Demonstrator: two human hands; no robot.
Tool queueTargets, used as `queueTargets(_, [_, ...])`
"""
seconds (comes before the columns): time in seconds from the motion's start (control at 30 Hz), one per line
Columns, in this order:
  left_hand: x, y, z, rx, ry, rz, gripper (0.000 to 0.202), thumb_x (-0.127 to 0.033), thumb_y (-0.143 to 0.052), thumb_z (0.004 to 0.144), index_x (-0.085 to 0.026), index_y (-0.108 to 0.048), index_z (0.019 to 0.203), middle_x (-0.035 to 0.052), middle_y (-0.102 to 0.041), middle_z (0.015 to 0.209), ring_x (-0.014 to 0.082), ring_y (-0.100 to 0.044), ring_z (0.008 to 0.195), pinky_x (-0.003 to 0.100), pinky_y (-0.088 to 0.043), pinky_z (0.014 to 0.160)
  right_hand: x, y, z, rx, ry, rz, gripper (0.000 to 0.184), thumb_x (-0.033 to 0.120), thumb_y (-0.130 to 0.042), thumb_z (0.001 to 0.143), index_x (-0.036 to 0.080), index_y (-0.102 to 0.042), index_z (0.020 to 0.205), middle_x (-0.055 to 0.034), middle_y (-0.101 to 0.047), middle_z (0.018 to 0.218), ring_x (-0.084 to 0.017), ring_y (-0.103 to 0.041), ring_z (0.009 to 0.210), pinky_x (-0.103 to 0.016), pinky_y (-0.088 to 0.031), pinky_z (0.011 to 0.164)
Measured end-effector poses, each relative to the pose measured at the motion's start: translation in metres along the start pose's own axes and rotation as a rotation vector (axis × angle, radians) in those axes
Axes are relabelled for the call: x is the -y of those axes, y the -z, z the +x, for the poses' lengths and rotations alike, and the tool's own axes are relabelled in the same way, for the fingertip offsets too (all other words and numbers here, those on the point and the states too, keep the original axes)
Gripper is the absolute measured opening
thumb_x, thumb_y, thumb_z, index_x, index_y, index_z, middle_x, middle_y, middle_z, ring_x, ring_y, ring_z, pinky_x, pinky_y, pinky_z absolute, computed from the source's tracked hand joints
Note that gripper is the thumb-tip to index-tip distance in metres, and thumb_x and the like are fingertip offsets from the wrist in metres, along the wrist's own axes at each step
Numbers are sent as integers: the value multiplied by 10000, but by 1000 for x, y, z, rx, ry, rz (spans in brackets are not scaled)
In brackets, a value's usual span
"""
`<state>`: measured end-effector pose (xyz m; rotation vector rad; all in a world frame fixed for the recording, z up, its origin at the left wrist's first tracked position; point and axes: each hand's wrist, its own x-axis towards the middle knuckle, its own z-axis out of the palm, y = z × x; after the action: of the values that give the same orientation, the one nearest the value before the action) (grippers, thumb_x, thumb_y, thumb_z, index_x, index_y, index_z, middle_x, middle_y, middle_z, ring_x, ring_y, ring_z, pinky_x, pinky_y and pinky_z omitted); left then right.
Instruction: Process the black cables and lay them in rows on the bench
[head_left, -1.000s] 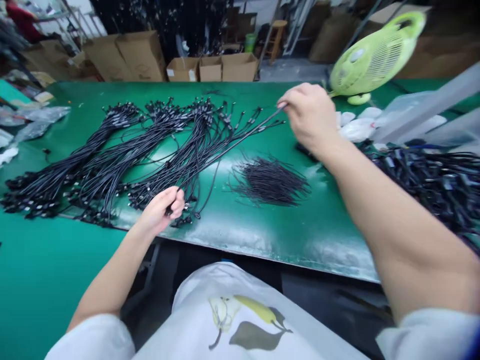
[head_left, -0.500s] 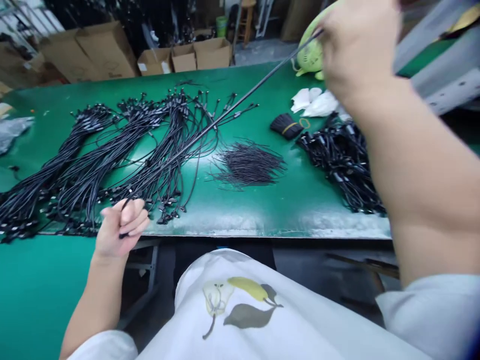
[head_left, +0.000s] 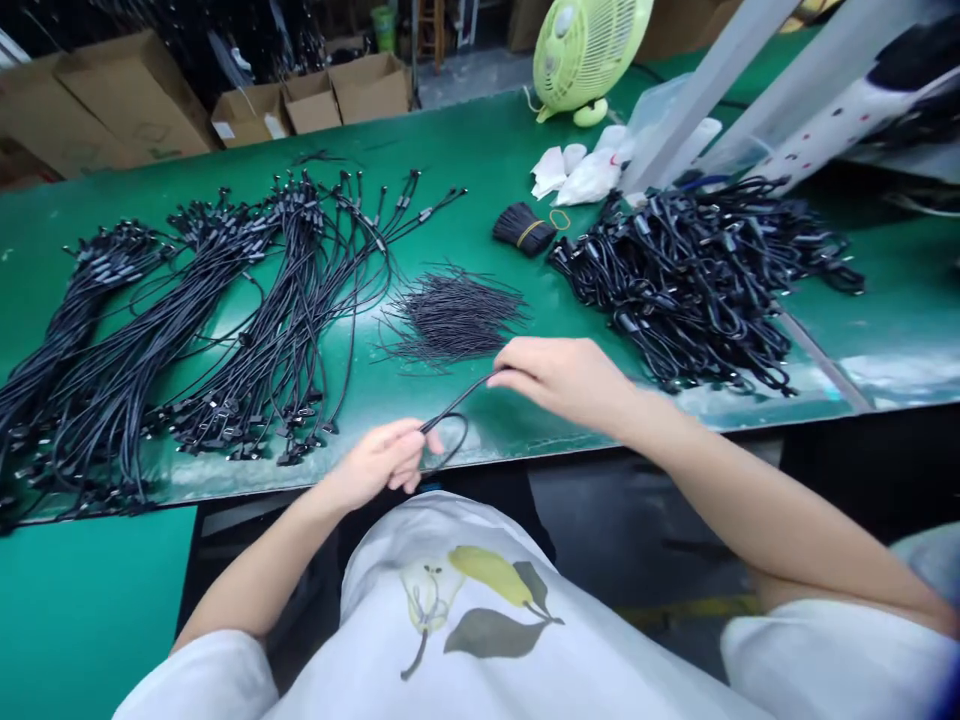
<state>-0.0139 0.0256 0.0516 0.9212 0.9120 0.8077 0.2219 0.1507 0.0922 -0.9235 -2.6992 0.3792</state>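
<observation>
The right hand [head_left: 562, 380] pinches a thin black cable [head_left: 456, 400], its loop gripped by the curled left hand [head_left: 379, 465], over the green table's [head_left: 450, 170] near edge; a heap of coiled black cords [head_left: 690, 285] lies at two o'clock.

No legible text or labels anywhere
</observation>
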Motion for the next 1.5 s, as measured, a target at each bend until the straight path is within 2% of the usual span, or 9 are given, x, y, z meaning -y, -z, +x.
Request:
queueTargets(0.23, [-35,34,-25,-340,-315,-579,334,-379,-597,886,-166,-638,1140,-108,-208,506,36,-135,354,103,-281,339,-57,-36,-47,-2,-101,239,289,397,-425,954,206,-628,1032,-43,-679,927,-171,-627,804,-272,-450,689])
queueTargets(0.43, [-29,32,-4,-449,-275,-277,392,-276,-672,815,-177,-625,1191,-26,-534,723,34,-436,495,149,-403,463,-6,-42,-61,-102,119,-154,272,263,-385,973,178,-643,988,-47,-603,708,-160,-547,633,-293,-337,586])
queueTargets(0.53, [-15,24,12,-475,-276,-113,396,-394,-606,868,-184,-622,1203,-17,-570,685,34,-372,406,167,-257,350,27,-43,-62,4,299,-113,265,208,-380,966,162,-622,870,-47,-582,693,-150,-516,596,-298,-313,573])
queueTargets(0.67, [-3,5,19,-346,-230,185,391,-495,-561,875,-187,-665,1092,76,-674,898,153,-627,740,233,-475,584,56,-45,-51,130,398,18,305,279,-403,974,153,-588,767,-37,-585,670,-128,-489,548,-273,-262,528])
queueTargets(0.83, [6,-11,9,-43,-120,513,317,-448,-472,935,-183,-626,855,48,-651,783,172,-590,763,309,-448,783,45,-41,-22,-45,131,308,291,335,-464,953,163,-612,772,-38,-624,746,-122,-533,649,-243,-323,581])
queueTargets(0.97, [14,-14,10,-108,-144,120,326,-490,-490,917,-189,-553,808,-2,-545,633,152,-527,621,296,-426,669,34,-66,-7,-204,-108,857,221,406,-609,847,185,-597,843,-16,-591,775,-145,-552,774,-256,-416,724])
queueTargets(1.13, [37,-24,18,-43,-57,-178,431,-559,-501,885,-164,-565,725,26,-536,647,173,-561,677,355,-438,797,46,-102,-5,-147,-530,1480,190,323,-544,828,173,-534,711,57,-404,554,-74,-320,479,-216,-270,477])
queueTargets(1.3, [57,-22,10,-324,-126,-95,329,-495,-470,928,-176,-533,879,-67,-375,590,101,-409,542,314,-432,750,56,-102,-11,-16,-602,1944,204,322,-676,737,155,-608,833,-2,-568,738,-94,-506,654,-242,-440,660])
queueTargets(1.5, [63,-15,6,-114,19,334,376,-512,-470,910,-152,-555,979,-16,-477,695,139,-466,661,317,-437,733,75,-108,-13,-168,-631,1903,96,225,-558,712,163,-607,765,-49,-598,926,-130,-571,736,-247,-462,629])
